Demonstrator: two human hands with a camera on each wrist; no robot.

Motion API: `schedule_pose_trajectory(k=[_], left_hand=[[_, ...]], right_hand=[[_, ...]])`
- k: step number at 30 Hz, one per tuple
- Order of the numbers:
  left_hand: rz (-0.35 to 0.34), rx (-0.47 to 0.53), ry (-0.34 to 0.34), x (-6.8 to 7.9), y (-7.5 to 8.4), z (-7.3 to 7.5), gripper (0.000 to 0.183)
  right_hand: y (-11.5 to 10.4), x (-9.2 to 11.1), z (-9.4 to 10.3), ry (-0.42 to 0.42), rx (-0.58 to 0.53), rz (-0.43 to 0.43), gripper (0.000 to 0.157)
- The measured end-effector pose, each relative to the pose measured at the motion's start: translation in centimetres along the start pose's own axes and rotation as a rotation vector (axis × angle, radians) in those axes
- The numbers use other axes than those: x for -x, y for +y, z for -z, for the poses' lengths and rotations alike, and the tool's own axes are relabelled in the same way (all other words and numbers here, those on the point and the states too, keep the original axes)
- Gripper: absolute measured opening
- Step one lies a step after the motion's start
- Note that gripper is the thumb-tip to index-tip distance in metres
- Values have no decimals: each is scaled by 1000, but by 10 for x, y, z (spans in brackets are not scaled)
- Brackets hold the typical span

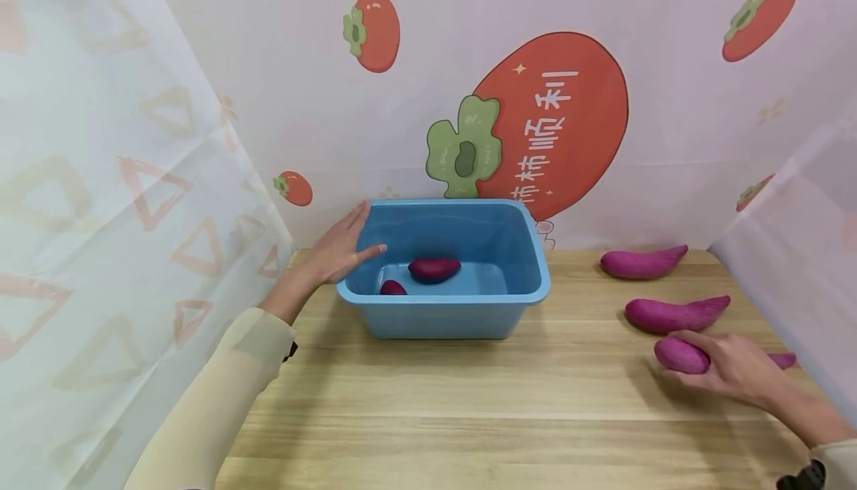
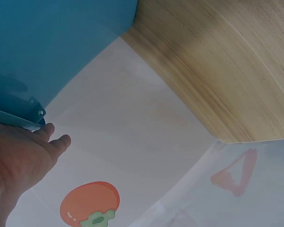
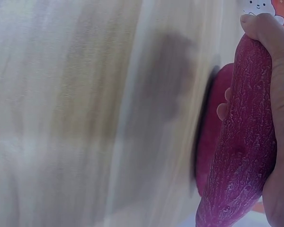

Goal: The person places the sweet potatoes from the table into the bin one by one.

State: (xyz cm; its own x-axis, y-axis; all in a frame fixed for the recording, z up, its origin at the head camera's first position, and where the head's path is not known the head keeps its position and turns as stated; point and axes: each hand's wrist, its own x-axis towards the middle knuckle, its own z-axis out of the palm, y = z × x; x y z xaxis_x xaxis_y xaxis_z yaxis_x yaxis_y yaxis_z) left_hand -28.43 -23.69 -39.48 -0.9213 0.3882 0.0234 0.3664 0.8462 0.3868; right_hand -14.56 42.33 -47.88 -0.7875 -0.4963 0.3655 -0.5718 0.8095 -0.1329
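White backdrop (image 1: 254, 36): hung at the back and along both sides, printed with red persimmons (image 1: 569, 126), the largest lettered in white characters.
Wooden tabletop (image 1: 509, 408): bordered by the backdrop, streaked with pale grain from side to side.
Blue basin (image 1: 442, 319): set upright toward the back of the tabletop, with two sweet potatoes contained in it.
Cream sleeves (image 1: 214, 386): worn on both arms.
Left hand (image 1: 335, 252): laid on the basin's left rim near the back corner; the fingers are held straight, and the thumb is spread wide over the inside.
Right hand (image 1: 733, 371): placed at the right of the tabletop; fingers and thumb are curled round the held sweet potato (image 1: 681, 356).
Held sweet potato: gripped along its length, one end covered by the thumb in the right wrist view; whether the tabletop is touched by it cannot be told.
Middle sweet potato (image 1: 676, 316): laid just beyond the held one, its tapered end pointed right.
Rear sweet potato (image 1: 643, 263): laid near the backdrop, similarly turned.
Central basin sweet potato (image 1: 435, 270): shown whole on the basin's floor.
Front-left basin sweet potato (image 1: 393, 288): partly hidden by the front rim.
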Motion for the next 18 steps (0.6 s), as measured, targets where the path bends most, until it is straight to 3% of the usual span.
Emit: schedule_pose_trajectory(k=[10, 18], left_hand=[[8, 3, -2, 1, 1, 1, 100], [1, -13, -2, 0, -1, -1, 100]], right_hand=[[7, -16, 7, -16, 27, 67, 63], [0, -31, 16, -23, 12, 74, 69]])
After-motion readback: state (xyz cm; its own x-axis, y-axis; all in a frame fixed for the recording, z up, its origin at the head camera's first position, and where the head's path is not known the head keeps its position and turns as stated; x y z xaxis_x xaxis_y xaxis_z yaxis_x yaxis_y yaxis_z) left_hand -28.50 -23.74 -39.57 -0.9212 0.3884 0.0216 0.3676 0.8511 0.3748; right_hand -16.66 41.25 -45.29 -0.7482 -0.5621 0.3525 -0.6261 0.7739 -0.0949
